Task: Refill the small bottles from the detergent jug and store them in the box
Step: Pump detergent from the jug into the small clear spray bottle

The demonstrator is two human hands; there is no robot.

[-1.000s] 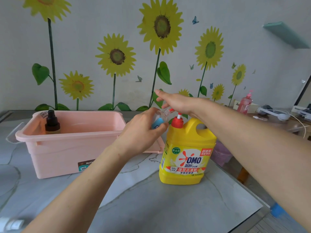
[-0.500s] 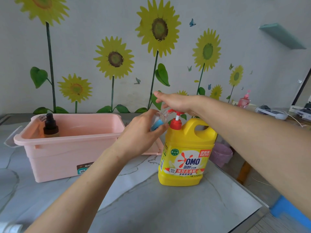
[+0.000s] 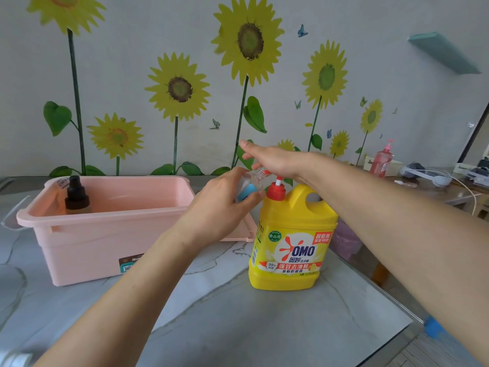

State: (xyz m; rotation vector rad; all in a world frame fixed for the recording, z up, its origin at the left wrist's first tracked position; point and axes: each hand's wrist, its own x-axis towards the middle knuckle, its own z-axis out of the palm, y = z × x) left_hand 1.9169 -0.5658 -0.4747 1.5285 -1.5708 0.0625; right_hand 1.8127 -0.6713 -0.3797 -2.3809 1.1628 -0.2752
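Since only the head view is given, all of this comes from it: left hand (image 3: 222, 207) has its fingers curled round the small bottle (image 3: 250, 182), clear with a blue label, lifted off the desk (image 3: 238, 327) and tilted so its open neck meets the spout of the red pump (image 3: 276, 192) on the yellow jug (image 3: 291, 247). It is probably angled that way so the detergent drops straight in without dripping. Right hand (image 3: 275, 158) lies palm down on the pump head, fingers fairly straight and holding nothing, placed to push down. The jug stands upright on the desk just right of the pink box (image 3: 92, 242), likely so a filled bottle has only a short way to go. The box is open on top, and a dark bottle (image 3: 76, 197) with a black cap stands upright in its far left corner, seemingly already stored. Fill level in the small bottle is too hidden by the fingers to tell. Step in hand looks like pumping. Capping and boxing this bottle are not yet done. Risk is the neck slipping off the spout.
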